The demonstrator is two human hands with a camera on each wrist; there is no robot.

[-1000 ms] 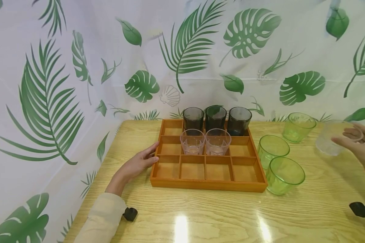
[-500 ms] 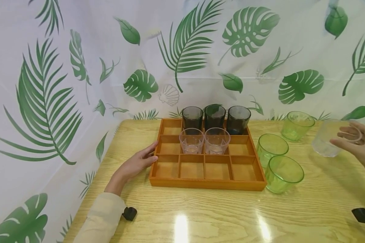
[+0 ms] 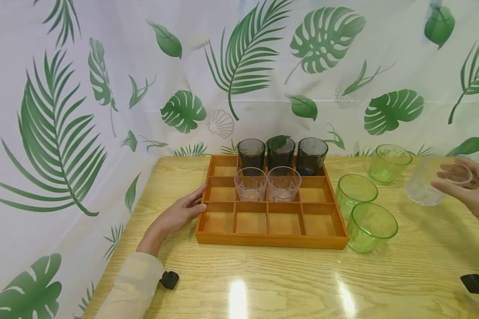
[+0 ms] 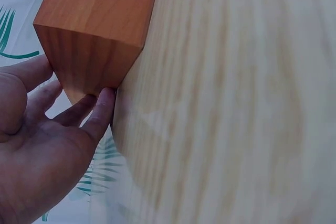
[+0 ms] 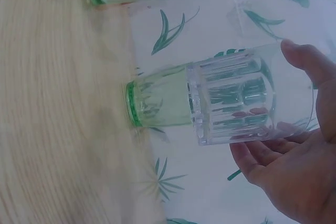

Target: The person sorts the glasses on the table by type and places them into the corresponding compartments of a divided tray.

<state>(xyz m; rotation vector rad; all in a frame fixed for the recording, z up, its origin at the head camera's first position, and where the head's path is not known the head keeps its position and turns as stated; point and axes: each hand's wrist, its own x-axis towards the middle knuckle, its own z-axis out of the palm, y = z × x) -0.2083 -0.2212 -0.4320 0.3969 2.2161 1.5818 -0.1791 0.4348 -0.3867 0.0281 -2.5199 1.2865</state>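
My right hand (image 3: 472, 188) grips a clear drinking glass (image 3: 423, 184) near its rim, thumb on one side and fingers on the other. In the right wrist view the clear glass (image 5: 236, 98) has its ribbed base off the table. Over at the left, my left hand (image 3: 179, 215) touches the side of a wooden compartment tray (image 3: 271, 240) with its fingertips. The left wrist view shows those fingers (image 4: 102, 111) against the tray's outer wall. Two clear glasses (image 3: 250, 188) stand in the tray's middle row. Three dark grey glasses (image 3: 251, 155) fill back-row compartments.
Three green glasses stand on the table right of the tray: one at the back (image 3: 389, 165), one beside the tray's edge (image 3: 355, 195), one nearer the front (image 3: 371, 228). A leaf-patterned cloth (image 3: 259, 110) hangs behind and left of the wooden table (image 3: 283, 283).
My right hand has carried the clear glass a little to the left, its base shifting toward the green glasses. The left hand stays against the tray. The head view has shifted slightly.
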